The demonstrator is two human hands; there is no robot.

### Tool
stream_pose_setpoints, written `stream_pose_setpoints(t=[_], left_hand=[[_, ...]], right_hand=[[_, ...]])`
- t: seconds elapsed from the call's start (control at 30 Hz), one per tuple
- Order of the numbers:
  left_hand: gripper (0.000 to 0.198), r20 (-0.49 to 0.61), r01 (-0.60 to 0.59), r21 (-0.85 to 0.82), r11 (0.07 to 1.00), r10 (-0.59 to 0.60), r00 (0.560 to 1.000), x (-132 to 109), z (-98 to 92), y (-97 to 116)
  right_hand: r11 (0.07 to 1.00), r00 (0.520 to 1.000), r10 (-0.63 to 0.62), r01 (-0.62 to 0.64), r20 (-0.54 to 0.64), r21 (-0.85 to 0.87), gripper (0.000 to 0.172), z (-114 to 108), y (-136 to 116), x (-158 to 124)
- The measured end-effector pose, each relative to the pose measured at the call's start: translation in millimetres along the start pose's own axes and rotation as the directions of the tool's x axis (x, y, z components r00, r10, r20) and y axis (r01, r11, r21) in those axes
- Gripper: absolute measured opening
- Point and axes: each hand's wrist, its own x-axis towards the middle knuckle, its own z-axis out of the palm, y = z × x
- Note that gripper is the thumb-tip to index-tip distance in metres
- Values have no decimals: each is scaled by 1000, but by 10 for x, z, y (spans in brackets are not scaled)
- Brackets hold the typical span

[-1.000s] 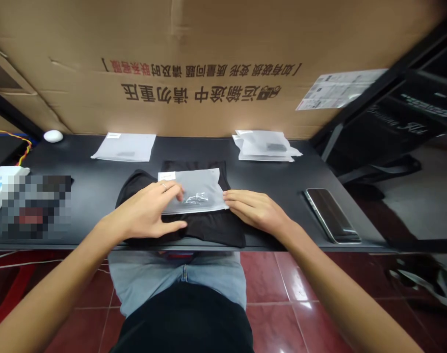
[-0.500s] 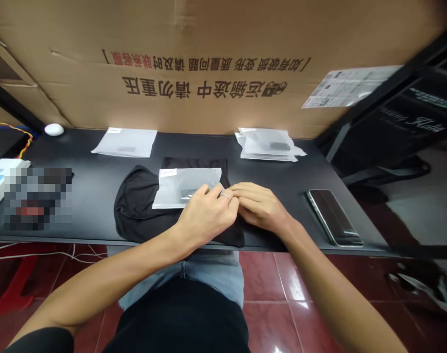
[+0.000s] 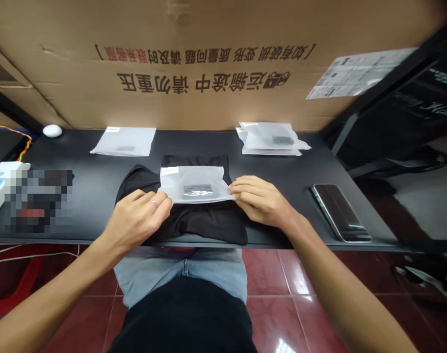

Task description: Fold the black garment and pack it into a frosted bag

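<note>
A frosted plastic bag [image 3: 194,177] with a white sticker at its top left and a dark printed label lies over a black cloth [image 3: 204,223] on the dark table. My left hand [image 3: 140,215], with a ring on one finger, pinches the bag's near left corner. At the near right corner, my right hand [image 3: 260,201] has its fingers closed on the bag's edge. Between both hands the near edge runs nearly straight. Part of the cloth is hidden under the bag.
Behind stands a large cardboard box [image 3: 208,108]. One frosted bag [image 3: 125,141] lies at the back left, a stack of frosted bags [image 3: 269,137] at the back right. A phone [image 3: 340,213] rests at right. A power strip [image 3: 4,184] and a white rounded object [image 3: 52,131] are at left.
My left hand has moved left from the bag's right corner to its left corner. My right hand stays at the right corner. The bag's near edge is now pulled straighter.
</note>
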Motion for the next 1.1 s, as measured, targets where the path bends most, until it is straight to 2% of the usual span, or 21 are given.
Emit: stream_pose_setpoints(t=[0.1,0.2,0.3,0.4,0.47,0.53,0.7,0.9,1.1], left_hand=[[14,6,49,-16,999,-49,999,-178,-56,-140],[11,35,69,3,998,-69,997,-250,-59,-191],[6,37,105,-43,994,-103,994,-198,-38,-141],[20,1,144,-135,980,-145,989,-57,-17,-45],[23,-7,122,-150,981,-125,992,58,0,8],[21,13,81,-113,990,-80,997,168,21,40],[30,67,31,-31,999,-29,997,347,44,56],[22,119,-47,-98,994,58,991,369,41,59],[28,53,-43,-15,999,44,998,358,78,70]], right_hand=[[999,1000,18,-18,-14,29,18,4,6,-6],[999,1000,3,-3,6,49,16,11,3,-1],[998,1000,25,-24,-7,55,16,9,6,-3],[998,999,35,-34,-15,62,16,3,12,-12],[997,999,36,-36,-8,63,16,-3,10,-15],[998,999,43,-43,-2,54,17,-12,1,-14],[999,999,29,-30,22,34,17,-62,-48,10],[998,997,63,-64,38,12,17,-77,-72,35],[1000,1000,19,-19,-4,-22,23,-112,-95,46]])
